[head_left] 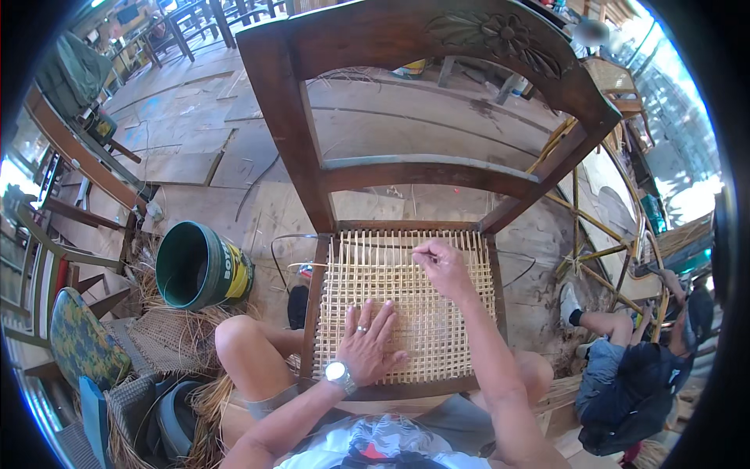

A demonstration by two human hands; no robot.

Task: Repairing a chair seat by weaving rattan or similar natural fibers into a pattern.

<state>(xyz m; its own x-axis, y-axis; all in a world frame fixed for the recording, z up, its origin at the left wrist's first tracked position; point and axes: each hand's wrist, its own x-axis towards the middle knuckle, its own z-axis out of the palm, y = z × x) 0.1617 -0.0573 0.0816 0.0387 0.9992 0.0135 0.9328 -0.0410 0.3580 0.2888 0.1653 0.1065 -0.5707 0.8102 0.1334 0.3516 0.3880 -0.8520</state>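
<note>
Shirt (402, 442): mostly white, seen at the bottom edge.
Left hand (369, 344): laid flat, fingers a little spread.
Woven seat (437, 320): made of pale strips (371, 266), set inside the wooden chair (430, 175), under both hands.
Right hand (443, 270): fingertips pinched near the chair back; whether anything is held cannot be told.
Trouble: strips could be snapped if tugged too hard or bent too sharply.

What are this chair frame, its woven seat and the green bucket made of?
Chair frame: apparently wood, judging by its carved flower and dark brown colour; slight sheen suggests varnish.
Woven seat: probably rattan or similar cane, from pale, interlaced strips; finish unclear.
Green bucket: likely plastic, given its smooth, moulded-looking wall.
</note>
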